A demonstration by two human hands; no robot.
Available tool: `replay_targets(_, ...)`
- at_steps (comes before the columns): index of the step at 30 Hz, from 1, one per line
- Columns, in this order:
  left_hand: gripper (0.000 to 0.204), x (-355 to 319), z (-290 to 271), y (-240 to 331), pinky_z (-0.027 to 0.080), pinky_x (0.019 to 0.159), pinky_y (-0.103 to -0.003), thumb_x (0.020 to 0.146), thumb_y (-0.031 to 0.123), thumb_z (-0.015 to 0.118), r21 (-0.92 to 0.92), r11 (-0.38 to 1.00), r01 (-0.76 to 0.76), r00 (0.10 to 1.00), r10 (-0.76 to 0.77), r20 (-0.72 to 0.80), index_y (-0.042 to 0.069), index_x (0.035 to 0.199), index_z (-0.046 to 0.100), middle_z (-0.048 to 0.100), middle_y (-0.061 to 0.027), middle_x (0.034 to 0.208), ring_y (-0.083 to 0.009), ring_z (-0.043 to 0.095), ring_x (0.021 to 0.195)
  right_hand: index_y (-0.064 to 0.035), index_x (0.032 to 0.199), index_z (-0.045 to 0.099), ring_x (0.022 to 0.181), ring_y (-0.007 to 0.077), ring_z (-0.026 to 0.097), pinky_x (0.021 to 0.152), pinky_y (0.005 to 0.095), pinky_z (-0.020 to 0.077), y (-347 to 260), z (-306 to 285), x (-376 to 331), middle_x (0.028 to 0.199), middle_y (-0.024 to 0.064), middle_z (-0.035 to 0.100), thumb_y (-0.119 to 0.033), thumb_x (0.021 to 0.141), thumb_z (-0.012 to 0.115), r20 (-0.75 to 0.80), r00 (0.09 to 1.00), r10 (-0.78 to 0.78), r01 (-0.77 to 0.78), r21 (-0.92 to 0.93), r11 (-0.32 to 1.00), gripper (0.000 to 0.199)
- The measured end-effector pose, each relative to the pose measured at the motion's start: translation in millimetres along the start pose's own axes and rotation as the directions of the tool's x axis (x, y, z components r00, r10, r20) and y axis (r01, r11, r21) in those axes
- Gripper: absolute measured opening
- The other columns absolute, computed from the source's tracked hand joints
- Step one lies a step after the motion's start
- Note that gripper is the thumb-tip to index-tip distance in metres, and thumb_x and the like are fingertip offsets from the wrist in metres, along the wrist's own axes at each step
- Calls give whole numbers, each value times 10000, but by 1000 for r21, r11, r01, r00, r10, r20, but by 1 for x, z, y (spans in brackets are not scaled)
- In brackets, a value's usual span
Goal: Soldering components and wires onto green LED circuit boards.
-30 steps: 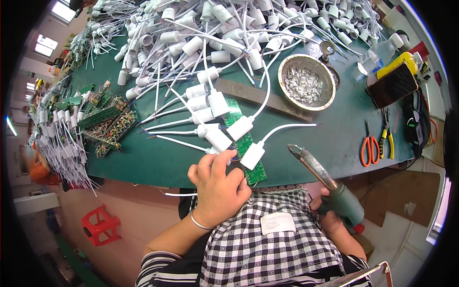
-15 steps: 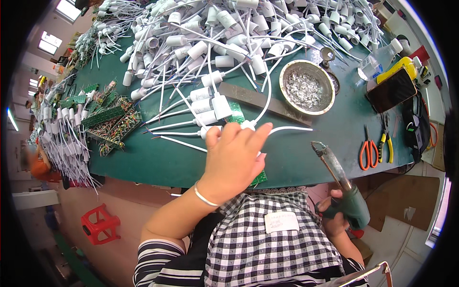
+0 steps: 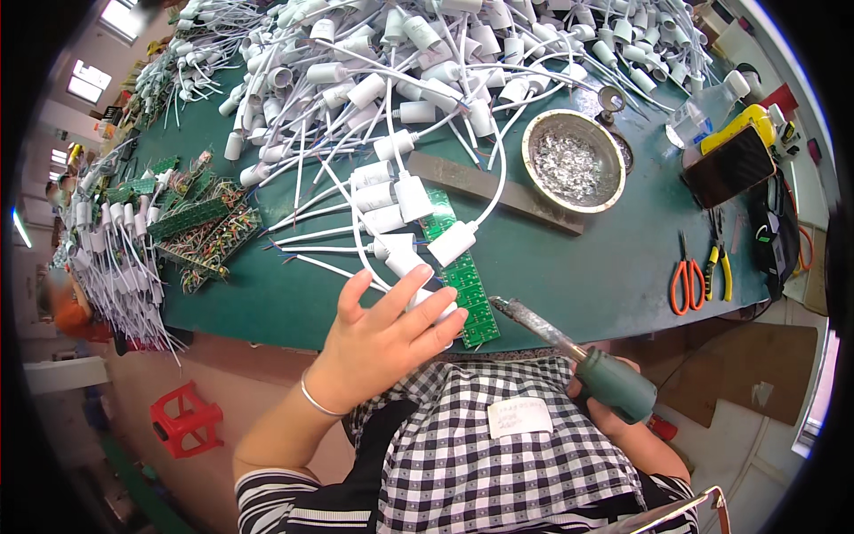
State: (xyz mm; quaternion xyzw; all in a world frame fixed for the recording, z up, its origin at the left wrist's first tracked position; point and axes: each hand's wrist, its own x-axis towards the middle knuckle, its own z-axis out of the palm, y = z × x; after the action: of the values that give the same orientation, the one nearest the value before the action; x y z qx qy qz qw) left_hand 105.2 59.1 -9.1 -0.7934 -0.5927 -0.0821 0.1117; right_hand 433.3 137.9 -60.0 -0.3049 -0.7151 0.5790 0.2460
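My left hand (image 3: 378,336) is spread, its fingers apart over a white cylindrical lamp holder (image 3: 436,301) at the near left side of a green circuit board strip (image 3: 471,298); whether the fingertips press on it I cannot tell. Farther up the strip, another white lamp holder (image 3: 452,243) with a cable lies across the board. My right hand (image 3: 578,384), partly hidden behind the handle, grips a soldering iron (image 3: 614,383) with a thick green handle. Its tip points left, close to the strip's near right edge. Several more corded lamp holders (image 3: 378,196) lie left of the strip.
A metal bar (image 3: 498,191) lies behind the strip, beside a round bowl (image 3: 607,169) of silvery scraps. To the right are scissors (image 3: 688,287), pliers (image 3: 719,267) and a dark phone (image 3: 729,167). Corded lamp holders (image 3: 365,89) heap up behind; stacked circuit boards (image 3: 191,218) sit left.
My left hand has moved back toward me and left, its fingers spreading and uncovering the board and lamp holder. The soldering iron has swung left, its tip now near the board.
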Motion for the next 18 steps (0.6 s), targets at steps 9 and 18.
replay_targets(9, 233, 19, 10, -28, 454, 826, -351, 703, 166, 694, -162, 936, -312, 950, 313, -19, 227, 917, 623, 513, -6, 932, -181, 542, 915, -37, 863, 642, 706, 249, 637, 716, 362, 492, 1, 10, 9, 779, 74, 656, -258, 833, 601, 10, 991, -135, 135, -122, 983, 227)
replay_targets(18, 177, 17, 19, -20, 466, 711, -305, 684, 144, 677, -260, 939, -224, 974, 204, -103, 165, 846, 610, 518, -26, 927, -195, 527, 860, -67, 998, 693, 815, 273, 650, 762, 329, 509, 14, 4, 8, 939, 89, 686, -104, 757, 677, 191, 974, -122, 162, -210, 964, 244)
